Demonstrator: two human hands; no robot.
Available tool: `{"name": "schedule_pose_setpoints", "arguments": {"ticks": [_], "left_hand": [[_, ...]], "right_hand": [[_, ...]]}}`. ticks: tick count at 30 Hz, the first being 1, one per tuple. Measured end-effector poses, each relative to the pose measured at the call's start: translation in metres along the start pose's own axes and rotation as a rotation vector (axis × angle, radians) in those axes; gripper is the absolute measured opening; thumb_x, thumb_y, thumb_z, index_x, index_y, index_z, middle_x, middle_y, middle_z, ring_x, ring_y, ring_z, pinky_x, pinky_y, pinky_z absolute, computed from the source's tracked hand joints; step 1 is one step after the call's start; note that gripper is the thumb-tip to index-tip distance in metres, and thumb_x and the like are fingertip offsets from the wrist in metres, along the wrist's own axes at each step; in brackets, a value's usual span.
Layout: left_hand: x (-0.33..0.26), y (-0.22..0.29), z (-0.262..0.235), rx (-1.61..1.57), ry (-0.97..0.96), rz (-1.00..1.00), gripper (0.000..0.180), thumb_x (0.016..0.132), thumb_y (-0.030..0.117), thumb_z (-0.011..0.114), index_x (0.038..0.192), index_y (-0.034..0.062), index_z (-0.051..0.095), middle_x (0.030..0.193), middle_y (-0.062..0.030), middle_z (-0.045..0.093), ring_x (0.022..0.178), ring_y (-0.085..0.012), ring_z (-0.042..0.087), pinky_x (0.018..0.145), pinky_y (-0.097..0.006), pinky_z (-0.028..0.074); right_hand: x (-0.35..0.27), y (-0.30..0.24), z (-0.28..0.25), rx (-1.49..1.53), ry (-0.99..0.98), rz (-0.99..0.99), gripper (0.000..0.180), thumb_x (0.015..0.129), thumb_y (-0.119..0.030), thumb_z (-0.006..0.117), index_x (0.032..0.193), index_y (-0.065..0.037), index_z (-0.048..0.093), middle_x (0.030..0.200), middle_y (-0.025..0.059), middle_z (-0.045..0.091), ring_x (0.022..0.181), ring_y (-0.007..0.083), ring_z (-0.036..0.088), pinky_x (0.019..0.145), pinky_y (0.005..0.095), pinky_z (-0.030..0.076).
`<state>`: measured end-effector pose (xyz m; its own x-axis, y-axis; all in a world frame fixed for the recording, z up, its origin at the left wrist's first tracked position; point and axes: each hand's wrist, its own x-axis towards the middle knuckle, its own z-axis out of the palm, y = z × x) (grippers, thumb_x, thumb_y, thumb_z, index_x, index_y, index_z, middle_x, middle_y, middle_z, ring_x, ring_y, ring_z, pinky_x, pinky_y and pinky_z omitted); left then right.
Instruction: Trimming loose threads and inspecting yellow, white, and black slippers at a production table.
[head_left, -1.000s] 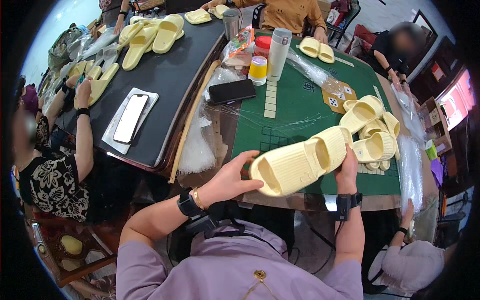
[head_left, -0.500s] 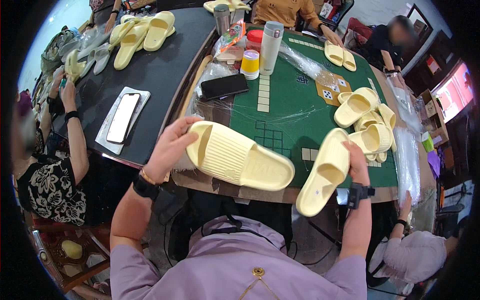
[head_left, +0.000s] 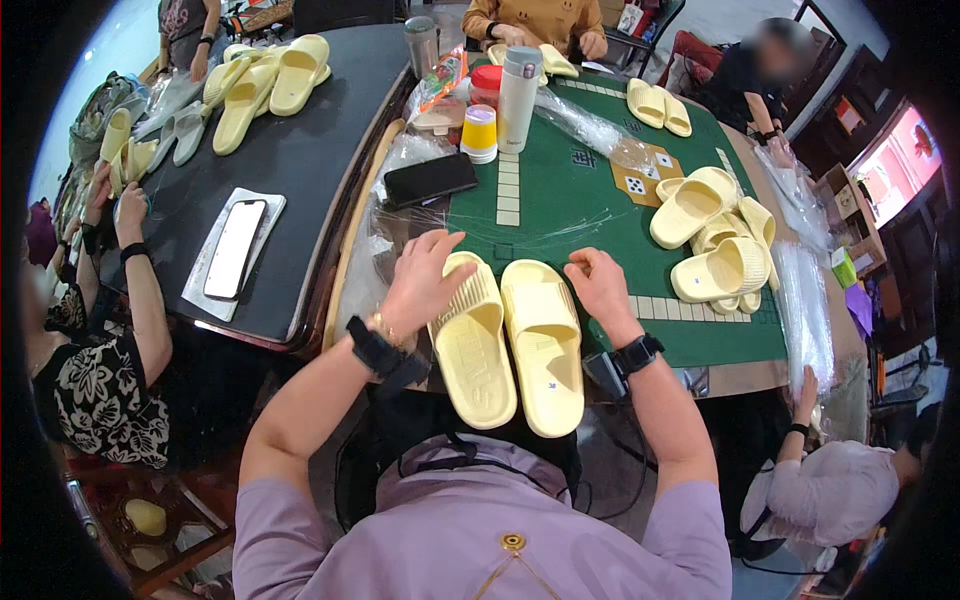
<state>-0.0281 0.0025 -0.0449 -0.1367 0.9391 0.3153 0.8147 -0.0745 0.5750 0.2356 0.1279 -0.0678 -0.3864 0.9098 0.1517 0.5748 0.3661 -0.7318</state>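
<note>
Two pale yellow slide sandals lie side by side, soles down, at the near edge of the green table (head_left: pixel 590 190). My left hand (head_left: pixel 420 280) rests on the strap of the left sandal (head_left: pixel 472 345). My right hand (head_left: pixel 598 285) touches the toe end of the right sandal (head_left: pixel 545 345), fingers curled at its far edge. Both wrists wear black bands.
A heap of yellow sandals (head_left: pixel 715 245) lies to the right, with clear plastic bags (head_left: pixel 800 300) beside it. A black phone (head_left: pixel 430 180), a white bottle (head_left: pixel 518 98) and jars stand behind. A second phone (head_left: pixel 233 248) lies on the dark table, left. Other people sit around.
The two sandals were held apart in the air, one in each hand; now they lie together flat on the table edge with my hands at their far ends.
</note>
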Motion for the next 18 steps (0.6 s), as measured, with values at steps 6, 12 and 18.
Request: {"name": "schedule_pose_setpoints", "arguments": {"ticks": [6,12,18], "left_hand": [[-0.047,0.050,0.014,0.142,-0.061,0.044,0.070,0.080,0.042,0.073,0.135,0.0066,0.049,0.141,-0.0206,0.040,0.132,-0.0391,0.035,0.109,-0.052,0.026],[-0.039,0.055,0.029,0.194,-0.107,0.074,0.078,0.074,0.046,0.075,0.137,0.0092,0.046,0.142,-0.0179,0.040,0.136,-0.0373,0.031,0.110,-0.060,0.020],[-0.033,0.050,0.028,0.195,-0.110,0.139,0.070,0.075,0.042,0.073,0.133,0.0116,0.049,0.139,-0.0163,0.043,0.134,-0.0363,0.034,0.108,-0.061,0.024]], "right_hand": [[0.017,0.010,0.000,-0.296,-0.085,-0.064,0.017,0.080,-0.018,0.065,0.089,-0.004,0.069,0.090,0.0148,0.069,0.084,0.0325,0.066,0.075,0.0427,0.053],[0.042,-0.007,0.000,-0.508,-0.263,0.008,0.015,0.076,-0.018,0.065,0.083,-0.006,0.072,0.085,0.0163,0.070,0.083,0.0338,0.067,0.074,0.0438,0.054],[0.042,0.005,-0.005,-0.479,-0.246,0.000,0.016,0.076,-0.018,0.064,0.082,-0.006,0.072,0.085,0.0177,0.070,0.082,0.0353,0.067,0.073,0.0451,0.055]]}}
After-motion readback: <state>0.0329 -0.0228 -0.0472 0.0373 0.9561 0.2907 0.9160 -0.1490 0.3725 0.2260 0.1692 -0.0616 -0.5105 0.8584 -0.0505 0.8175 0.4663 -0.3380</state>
